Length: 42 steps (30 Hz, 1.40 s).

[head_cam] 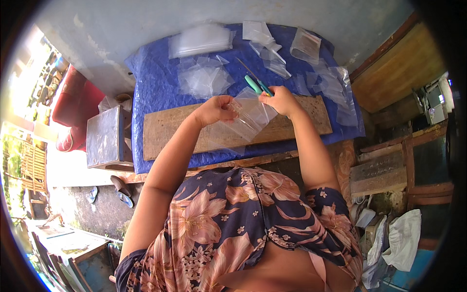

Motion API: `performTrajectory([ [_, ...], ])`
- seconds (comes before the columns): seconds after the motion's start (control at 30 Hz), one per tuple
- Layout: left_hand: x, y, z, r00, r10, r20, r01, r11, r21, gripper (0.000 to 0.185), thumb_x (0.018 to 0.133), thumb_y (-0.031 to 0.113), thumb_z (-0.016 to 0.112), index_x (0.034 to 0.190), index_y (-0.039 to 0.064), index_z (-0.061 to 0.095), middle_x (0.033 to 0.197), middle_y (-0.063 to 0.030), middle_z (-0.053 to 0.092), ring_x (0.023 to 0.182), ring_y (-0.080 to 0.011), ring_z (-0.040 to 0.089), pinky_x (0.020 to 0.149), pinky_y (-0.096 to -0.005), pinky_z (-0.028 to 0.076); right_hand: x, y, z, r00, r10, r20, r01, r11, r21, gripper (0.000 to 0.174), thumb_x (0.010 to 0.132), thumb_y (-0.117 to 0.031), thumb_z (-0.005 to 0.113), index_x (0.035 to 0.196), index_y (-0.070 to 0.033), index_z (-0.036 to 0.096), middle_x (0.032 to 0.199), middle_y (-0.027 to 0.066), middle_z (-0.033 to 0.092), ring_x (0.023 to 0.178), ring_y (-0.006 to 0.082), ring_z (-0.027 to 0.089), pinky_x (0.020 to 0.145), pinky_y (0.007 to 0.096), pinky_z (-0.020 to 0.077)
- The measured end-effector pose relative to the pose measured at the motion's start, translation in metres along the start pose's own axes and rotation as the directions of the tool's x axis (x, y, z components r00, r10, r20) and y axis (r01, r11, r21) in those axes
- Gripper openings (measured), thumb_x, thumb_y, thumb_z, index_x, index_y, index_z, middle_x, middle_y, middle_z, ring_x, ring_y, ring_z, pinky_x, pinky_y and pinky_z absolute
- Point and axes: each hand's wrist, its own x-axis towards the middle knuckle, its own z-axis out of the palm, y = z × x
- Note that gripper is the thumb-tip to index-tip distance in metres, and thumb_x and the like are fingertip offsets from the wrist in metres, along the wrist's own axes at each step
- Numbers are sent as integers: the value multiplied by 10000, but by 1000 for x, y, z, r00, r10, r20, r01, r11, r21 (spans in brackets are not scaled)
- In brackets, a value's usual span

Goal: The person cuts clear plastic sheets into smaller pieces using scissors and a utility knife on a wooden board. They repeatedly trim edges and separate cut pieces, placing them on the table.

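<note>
Over a wooden board (pixel 175 127), my right hand (pixel 279 101) grips a blue-handled tool with a thin dark blade (pixel 250 69), which points away to the upper left. Its fingers also meet the edge of a clear plastic sheet or bag (pixel 251 122). My left hand (pixel 218 110) pinches small crumpled clear plastic bits at the left side of that sheet. Just beyond the right hand is a mint-green handle (pixel 252 84); whether it is part of the held tool I cannot tell. A pile of clear plastic pieces (pixel 204 77) lies beyond the left hand.
A blue tarpaulin (pixel 153 80) covers the work surface against the wall. At its back are a stack of clear plastic bags (pixel 204 38), folded plastic (pixel 268 54) and a plastic packet (pixel 305 45). More plastic strips (pixel 334 87) lie at right. A small wooden stool (pixel 105 135) stands left.
</note>
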Motion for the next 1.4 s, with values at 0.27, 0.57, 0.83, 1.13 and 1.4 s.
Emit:
performTrajectory([
  [0.27, 6, -3, 14, 981, -9, -195, 11, 1000, 10, 208, 880, 230, 647, 929, 31, 611, 786, -26, 636, 690, -99, 616, 641, -221, 496, -3, 8, 5, 999, -28, -40, 30, 999, 30, 235, 788, -230, 701, 820, -3, 647, 701, 54, 645, 630, 120, 571, 612, 288, 454],
  [0.57, 10, -17, 7, 959, -49, -278, 64, 997, 43, 194, 861, 215, 651, 889, 24, 630, 772, -22, 634, 658, -84, 586, 598, -222, 483, 0, 27, 27, 999, -22, -42, 26, 995, 99, 186, 752, -184, 701, 811, -14, 657, 669, 29, 615, 619, 130, 560, 617, 291, 451],
  [0.83, 12, -18, -9, 953, -104, -283, 189, 937, 293, 235, 832, 256, 674, 848, 23, 655, 724, -12, 626, 587, -74, 504, 510, -233, 402, 4, 43, 54, 999, -23, -43, 26, 996, 84, 189, 732, -193, 706, 814, -29, 659, 703, 56, 641, 658, 155, 599, 630, 310, 465],
  [1.13, 18, -45, -12, 932, -54, -359, 228, 855, 465, 295, 759, 319, 698, 810, 30, 679, 722, -77, 664, 669, -181, 621, 633, -314, 485, 2, 36, 68, 994, -15, -105, -10, 972, -233, 257, 726, -246, 739, 848, -45, 634, 806, 133, 666, 781, 287, 651, 694, 394, 498],
  [1.4, 20, -31, 1, 854, -138, -502, 493, 525, 694, 331, 735, 383, 674, 892, 94, 710, 950, -138, 683, 929, -281, 650, 803, -395, 517, 0, 37, 92, 989, -76, -125, 10, 888, -460, 281, 769, -240, 721, 842, -16, 566, 816, 193, 633, 823, 382, 616, 706, 464, 475],
])
